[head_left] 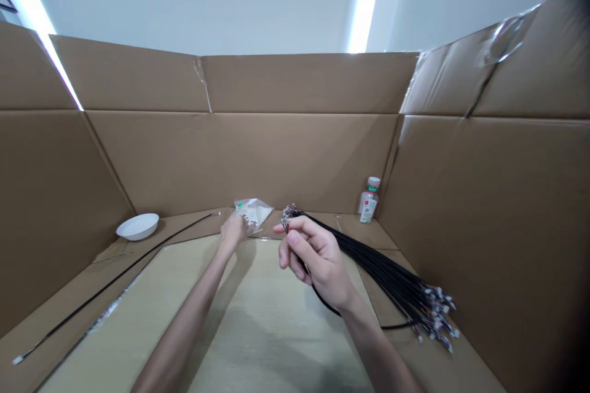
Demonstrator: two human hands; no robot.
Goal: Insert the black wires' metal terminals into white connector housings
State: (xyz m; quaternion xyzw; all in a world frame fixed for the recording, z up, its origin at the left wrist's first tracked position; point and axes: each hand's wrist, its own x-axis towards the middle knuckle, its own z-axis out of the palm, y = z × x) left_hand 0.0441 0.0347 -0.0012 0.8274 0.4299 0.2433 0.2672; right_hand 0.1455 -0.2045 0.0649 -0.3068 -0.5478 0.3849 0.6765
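My left hand (233,233) reaches to a clear plastic bag (258,214) of small white pieces near the back wall; its fingertips are at or inside the bag's opening and hidden. In front of me, my right hand (318,258) is raised, thumb and index finger pinching the wire end of a black cable (325,303). Small reddish wires and a tip stick up from the pinch. That cable curves below my right hand toward a thick bundle of black cables (369,255), with white connectors at its near right end.
A single black cable (115,277) lies along the left side, below a white bowl (138,227). A small labelled bottle (369,200) stands in the back right corner. Tall cardboard walls (295,153) surround the beige work board (271,319).
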